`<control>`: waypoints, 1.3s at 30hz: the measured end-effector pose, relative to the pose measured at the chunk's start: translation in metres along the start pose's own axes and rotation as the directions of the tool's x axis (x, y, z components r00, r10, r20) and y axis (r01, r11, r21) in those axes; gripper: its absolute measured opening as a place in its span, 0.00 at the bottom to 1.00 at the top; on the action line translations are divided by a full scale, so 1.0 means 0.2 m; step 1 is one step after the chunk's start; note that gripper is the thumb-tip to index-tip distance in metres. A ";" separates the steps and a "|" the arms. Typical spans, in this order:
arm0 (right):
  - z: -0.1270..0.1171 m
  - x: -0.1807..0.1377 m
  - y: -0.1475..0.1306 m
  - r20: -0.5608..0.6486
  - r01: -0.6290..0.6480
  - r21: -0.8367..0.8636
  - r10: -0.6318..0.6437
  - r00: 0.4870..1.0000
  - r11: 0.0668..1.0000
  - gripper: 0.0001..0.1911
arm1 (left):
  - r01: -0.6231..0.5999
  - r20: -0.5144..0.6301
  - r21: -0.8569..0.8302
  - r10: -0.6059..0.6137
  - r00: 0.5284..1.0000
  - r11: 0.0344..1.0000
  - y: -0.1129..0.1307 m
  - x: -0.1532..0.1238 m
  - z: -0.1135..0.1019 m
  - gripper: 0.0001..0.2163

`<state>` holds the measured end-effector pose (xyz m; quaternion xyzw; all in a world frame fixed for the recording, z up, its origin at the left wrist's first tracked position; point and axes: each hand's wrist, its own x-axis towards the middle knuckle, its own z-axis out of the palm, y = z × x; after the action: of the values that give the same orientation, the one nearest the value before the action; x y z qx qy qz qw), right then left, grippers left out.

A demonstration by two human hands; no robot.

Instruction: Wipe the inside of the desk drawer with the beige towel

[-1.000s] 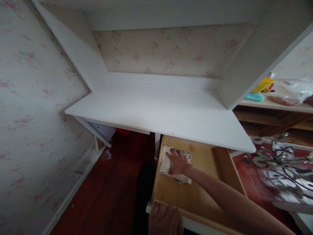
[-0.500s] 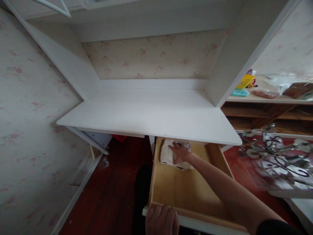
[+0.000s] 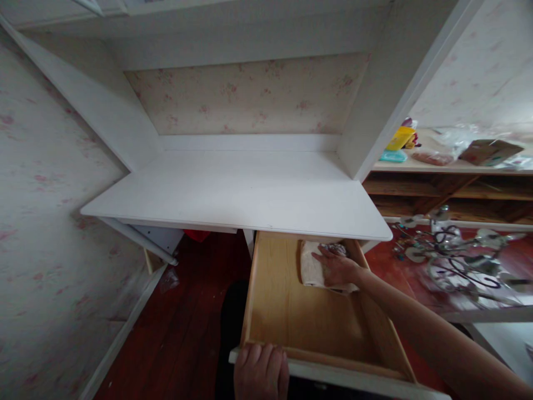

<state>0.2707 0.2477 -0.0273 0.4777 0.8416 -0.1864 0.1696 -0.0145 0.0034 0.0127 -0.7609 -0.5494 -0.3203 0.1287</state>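
Observation:
A pulled-out wooden drawer [image 3: 287,311] juts from under the white desk [image 3: 233,189]. Inside it, toward the back right, lies a folded cream cloth [image 3: 312,266] with a dark patterned part at its far side. My right hand [image 3: 337,268] presses flat on this cloth, fingers spread, close to the drawer's right wall. At the drawer's front left corner, my left hand [image 3: 261,369] has its fingers wrapped over the top of the front panel.
A metal chandelier [image 3: 462,255] with curled arms stands to the right of the drawer. Behind it, a low wooden shelf [image 3: 416,189] carries a yellow item [image 3: 400,138], plastic bags and a cardboard box [image 3: 487,151]. Flowered wallpaper [image 3: 45,222] covers the left wall.
My right hand has slid the cloth across the drawer bottom from the left side to the right side. My left hand keeps its grip on the drawer front. The view has shifted slightly.

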 end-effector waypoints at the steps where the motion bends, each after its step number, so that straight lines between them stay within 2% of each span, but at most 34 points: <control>1: 0.03 -0.03 -0.03 -0.007 -0.003 0.010 0.003 1.000 1.000 0.58 | -0.004 0.005 -0.001 0.004 1.000 1.000 0.00 -0.01 0.00 0.05; 8: 0.26 -0.42 -0.25 0.004 -0.040 0.060 0.040 0.999 0.997 0.53 | 0.032 0.092 -0.030 -0.029 0.995 0.999 0.01 -0.02 -0.02 0.05; 11: 0.29 -0.53 -0.34 0.030 -0.049 0.061 0.047 0.998 0.997 0.51 | 0.027 0.082 -0.039 -0.024 0.996 0.999 0.01 -0.01 -0.02 0.05; 14: 0.27 -0.55 -0.38 0.053 -0.072 0.045 0.070 0.996 0.996 0.51 | 0.024 0.090 -0.037 -0.021 0.996 0.999 0.01 -0.01 -0.02 0.05; 21: 0.17 -0.42 -0.45 0.111 -0.028 0.018 0.026 0.993 0.999 0.54 | 0.040 0.096 -0.002 -0.039 0.995 0.999 0.00 -0.03 0.00 0.06; 26: 0.12 -0.25 -0.71 0.091 0.062 -0.032 -0.059 0.994 0.998 0.54 | 0.025 0.039 0.005 -0.025 0.999 1.000 0.00 -0.03 0.01 0.06; 30: 0.14 -0.10 -0.96 0.062 0.119 -0.038 -0.117 0.991 0.992 0.56 | 0.023 -0.020 0.021 -0.023 1.000 1.000 0.00 -0.02 0.02 0.08; 32: 0.16 -0.05 -1.04 0.040 0.117 -0.047 -0.115 0.993 0.992 0.57 | 0.012 -0.034 0.029 -0.011 0.999 1.000 -0.01 -0.02 0.02 0.08; 35: 0.16 -0.01 -1.06 0.050 0.110 -0.035 -0.108 0.993 0.993 0.59 | -0.001 -0.046 0.032 0.002 0.999 0.999 -0.01 -0.02 0.03 0.08; 39: 0.09 0.10 -0.98 0.035 0.050 0.002 -0.050 0.998 0.999 0.60 | 0.036 -0.086 0.034 -0.033 0.996 0.999 -0.01 -0.03 0.07 0.07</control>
<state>0.0936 0.1607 -0.0228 0.4534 0.8500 -0.1993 0.1794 -0.0123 0.0069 -0.0014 -0.7345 -0.5620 -0.3450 0.1602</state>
